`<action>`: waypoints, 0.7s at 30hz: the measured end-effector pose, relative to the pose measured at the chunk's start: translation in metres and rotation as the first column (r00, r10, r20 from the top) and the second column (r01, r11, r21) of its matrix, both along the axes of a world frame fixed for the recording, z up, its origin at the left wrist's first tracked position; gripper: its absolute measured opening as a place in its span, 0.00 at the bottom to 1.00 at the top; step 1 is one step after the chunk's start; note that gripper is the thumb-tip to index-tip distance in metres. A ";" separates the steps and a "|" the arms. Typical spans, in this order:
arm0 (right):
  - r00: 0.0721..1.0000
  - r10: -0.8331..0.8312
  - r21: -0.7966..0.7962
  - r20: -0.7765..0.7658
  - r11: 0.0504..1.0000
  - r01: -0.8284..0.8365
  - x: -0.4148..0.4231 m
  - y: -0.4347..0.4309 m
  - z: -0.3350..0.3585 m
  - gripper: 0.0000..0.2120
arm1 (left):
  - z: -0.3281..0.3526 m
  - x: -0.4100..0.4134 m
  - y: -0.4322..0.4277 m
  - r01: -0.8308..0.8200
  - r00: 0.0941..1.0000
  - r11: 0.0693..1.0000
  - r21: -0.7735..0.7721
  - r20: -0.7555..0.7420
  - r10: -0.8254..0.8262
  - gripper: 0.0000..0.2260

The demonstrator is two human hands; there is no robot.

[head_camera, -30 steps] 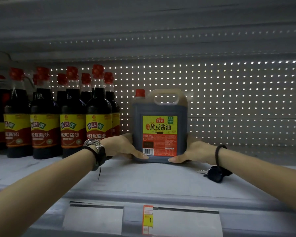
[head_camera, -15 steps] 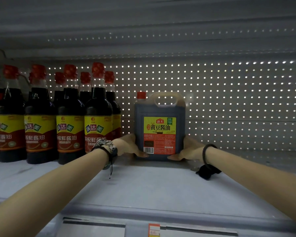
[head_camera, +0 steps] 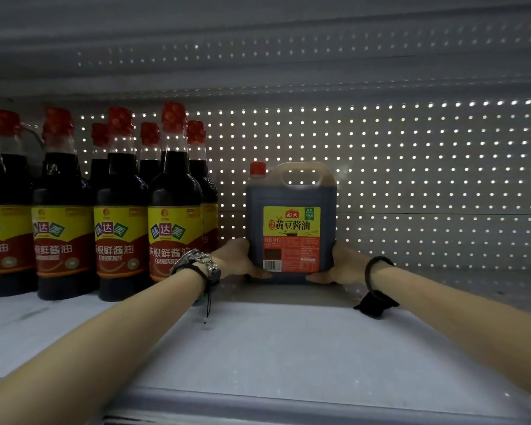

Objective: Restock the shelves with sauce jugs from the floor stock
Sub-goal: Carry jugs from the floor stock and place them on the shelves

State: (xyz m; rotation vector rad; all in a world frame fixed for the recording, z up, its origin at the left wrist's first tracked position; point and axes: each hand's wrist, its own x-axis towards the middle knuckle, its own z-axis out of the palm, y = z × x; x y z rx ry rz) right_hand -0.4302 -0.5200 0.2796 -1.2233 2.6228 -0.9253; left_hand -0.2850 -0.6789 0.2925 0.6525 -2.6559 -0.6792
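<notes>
Head view into a shelf bay. A jug (head_camera: 292, 222) of dark sauce stands upright on the shelf (head_camera: 273, 348), deep in the bay and near the perforated panel (head_camera: 411, 179) at the back, with its yellow-and-red label (head_camera: 292, 237) facing the camera. Its red cap (head_camera: 257, 168) sits at the top left, and its moulded handle (head_camera: 301, 176) arches across the top, with lit holes of the panel showing through the opening. The left hand (head_camera: 239, 259) grasps the jug's lower left side and the right hand (head_camera: 341, 265) grasps its lower right side. Each thumb lies across a bottom front corner, while the other fingers pass along the sides and out of sight. Both forearms reach in from the near edge, well apart and converging on the jug. The left wrist carries a metal watch (head_camera: 200, 262) and a thin dark cord (head_camera: 208, 305) that hangs toward the shelf. The right wrist carries a black band (head_camera: 377, 271), below which a black item (head_camera: 376, 305) rests on the shelf; what it is cannot be told. To the left of the jug, apart from it by a narrow gap, stand two rows of tall bottles (head_camera: 120, 210) of dark sauce with red caps and yellow-and-red labels; the nearest lies just beside the left wrist. To the right of the jug the shelf is bare. The grey underside of the upper shelf (head_camera: 258, 41) closes the bay above.
</notes>
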 end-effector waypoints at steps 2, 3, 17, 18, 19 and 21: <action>1.000 0.002 -0.036 -0.010 0.999 -0.002 -0.002 0.000 -0.003 0.38 | -0.001 -0.001 -0.002 0.007 1.000 1.000 0.006 0.003 -0.007 0.30; 1.000 0.001 -0.048 -0.008 0.999 -0.001 -0.003 0.000 -0.004 0.39 | -0.001 -0.002 -0.003 0.012 1.000 1.000 0.009 0.005 -0.012 0.30; 0.966 0.129 0.446 -0.223 0.895 -0.016 0.032 0.040 0.019 0.31 | 0.031 0.027 0.051 -0.057 0.917 0.984 -0.169 0.382 0.119 0.15; 0.959 0.143 0.484 -0.246 0.875 -0.007 0.040 0.047 0.021 0.29 | 0.032 0.030 0.060 -0.071 0.908 0.974 -0.217 0.389 0.153 0.13; 0.955 0.153 0.510 -0.254 0.860 -0.002 0.048 0.055 0.023 0.28 | 0.032 0.034 0.069 -0.085 0.906 0.960 -0.265 0.381 0.185 0.12; 0.945 0.158 0.542 -0.285 0.840 0.024 0.062 0.069 0.026 0.27 | 0.032 0.041 0.085 -0.105 0.918 0.939 -0.327 0.332 0.219 0.13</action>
